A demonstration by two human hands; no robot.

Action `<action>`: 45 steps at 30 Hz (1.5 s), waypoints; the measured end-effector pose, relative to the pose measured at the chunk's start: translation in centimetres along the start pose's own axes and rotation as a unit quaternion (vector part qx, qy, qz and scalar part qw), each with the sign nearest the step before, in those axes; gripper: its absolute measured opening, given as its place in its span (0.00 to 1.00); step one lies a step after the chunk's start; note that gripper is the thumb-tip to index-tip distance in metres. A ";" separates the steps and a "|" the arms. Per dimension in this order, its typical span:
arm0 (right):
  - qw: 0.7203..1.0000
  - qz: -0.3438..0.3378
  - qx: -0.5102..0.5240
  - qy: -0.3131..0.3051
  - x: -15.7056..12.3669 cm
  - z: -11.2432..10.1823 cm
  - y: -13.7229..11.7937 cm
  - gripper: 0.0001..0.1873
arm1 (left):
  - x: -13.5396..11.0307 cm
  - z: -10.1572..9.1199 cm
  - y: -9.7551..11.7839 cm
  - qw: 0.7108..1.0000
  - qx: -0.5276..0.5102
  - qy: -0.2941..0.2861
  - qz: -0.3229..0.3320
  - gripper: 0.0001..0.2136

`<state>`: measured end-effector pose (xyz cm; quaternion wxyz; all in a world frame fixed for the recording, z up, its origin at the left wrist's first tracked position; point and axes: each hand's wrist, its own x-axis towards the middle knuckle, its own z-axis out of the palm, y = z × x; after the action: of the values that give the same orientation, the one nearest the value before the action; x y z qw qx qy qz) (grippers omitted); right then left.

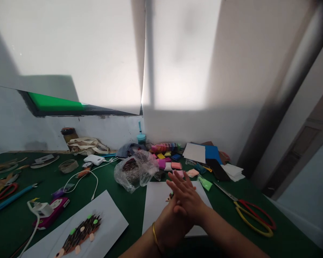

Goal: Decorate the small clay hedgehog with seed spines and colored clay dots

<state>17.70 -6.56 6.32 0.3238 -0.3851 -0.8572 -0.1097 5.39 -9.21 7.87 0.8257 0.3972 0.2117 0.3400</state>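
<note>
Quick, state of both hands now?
Left hand: pressed under the right, anything held is hidden.
Right hand: flat on top, fingers extended, anything held is hidden.

left forearm [140, 249]: bare | left wrist [158, 240]: thin gold bangle [154, 233] | right forearm [228, 231]: bare

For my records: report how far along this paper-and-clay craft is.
Done: a white-paper hedgehog picture with dark spines. In hand: left hand and right hand press together over a white paper sheet bearing a small, half-hidden piece. Remaining: pink-and-yellow clay packets piled beyond.
</note>
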 end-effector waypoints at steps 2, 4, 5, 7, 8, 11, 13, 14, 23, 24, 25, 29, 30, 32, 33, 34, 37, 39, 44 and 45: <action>0.999 0.033 -0.028 0.010 -0.8 0.3 1.9 0.41 | -0.3 -0.6 0.2 0.996 -0.033 -0.036 -0.072 0.20; 0.997 0.059 -0.039 0.021 -1.6 0.7 3.0 0.40 | -0.2 -1.6 0.0 0.994 0.005 0.006 -0.114 0.14; 0.997 0.067 -0.038 0.024 -2.0 0.9 3.2 0.39 | 0.1 -2.2 -0.3 0.993 0.033 0.020 -0.109 0.12; 0.996 0.075 -0.029 0.029 -2.6 1.3 3.1 0.37 | 0.7 -3.1 -1.0 0.992 0.092 0.032 -0.086 0.09; 0.996 0.079 -0.021 0.031 -2.7 1.5 2.8 0.35 | 1.1 -3.4 -1.4 0.990 0.116 0.041 -0.073 0.09; 0.994 0.095 0.009 0.045 -2.9 1.7 2.4 0.31 | 2.1 -4.1 -1.9 0.979 0.179 0.089 -0.045 0.10; 0.991 0.115 0.037 0.053 -3.2 1.8 2.5 0.28 | 2.5 -4.6 -1.7 0.969 0.211 0.127 -0.011 0.12; 0.989 0.126 0.051 0.058 -3.4 1.8 2.6 0.25 | 2.6 -4.9 -1.5 0.965 0.221 0.139 0.010 0.12; 0.968 0.176 0.164 0.075 -4.6 2.3 2.2 0.14 | 3.4 -6.9 -1.5 0.965 0.219 0.122 0.073 0.18; 0.965 0.179 0.175 0.073 -4.5 2.3 2.0 0.13 | 3.5 -6.9 -1.6 0.964 0.228 0.118 0.075 0.19; 0.963 0.181 0.185 0.072 -4.4 2.4 1.8 0.11 | 3.5 -6.9 -1.7 0.962 0.237 0.114 0.073 0.19; 0.954 0.185 0.218 0.085 -4.1 2.6 1.4 0.07 | 3.5 -7.1 -1.8 0.960 0.256 0.099 0.059 0.21; 0.953 0.187 0.222 0.091 -4.0 2.7 1.4 0.06 | 3.5 -7.2 -1.7 0.959 0.260 0.099 0.061 0.22; 0.949 0.199 0.223 0.104 -4.1 2.7 1.7 0.05 | 3.7 -7.5 -1.3 0.952 0.273 0.112 0.080 0.23; 0.945 0.211 0.220 0.113 -4.2 2.7 1.9 0.04 | 3.8 -7.8 -1.0 0.947 0.279 0.125 0.095 0.23; 0.942 0.228 0.215 0.122 -4.3 2.7 2.2 0.03 | 4.0 -8.2 -0.7 0.941 0.285 0.143 0.113 0.22; 0.932 0.279 0.188 0.135 -4.8 2.5 3.4 0.07 | 4.5 -9.9 0.3 0.917 0.293 0.208 0.174 0.21; 0.928 0.304 0.172 0.128 -5.2 2.4 4.2 0.10 | 4.8 -11.2 0.5 0.896 0.300 0.252 0.211 0.21; 0.909 0.369 0.160 0.108 -5.7 2.9 5.3 0.13 | 5.2 -13.7 -0.3 0.876 0.310 0.291 0.226 0.20; 0.908 0.375 0.160 0.099 -5.7 3.1 5.3 0.13 | 5.3 -13.9 -0.5 0.876 0.311 0.289 0.227 0.20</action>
<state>22.91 -4.99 -0.03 0.4816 -0.6087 -0.6188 0.1207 0.53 1.56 -1.20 0.4618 0.5548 0.4397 0.5344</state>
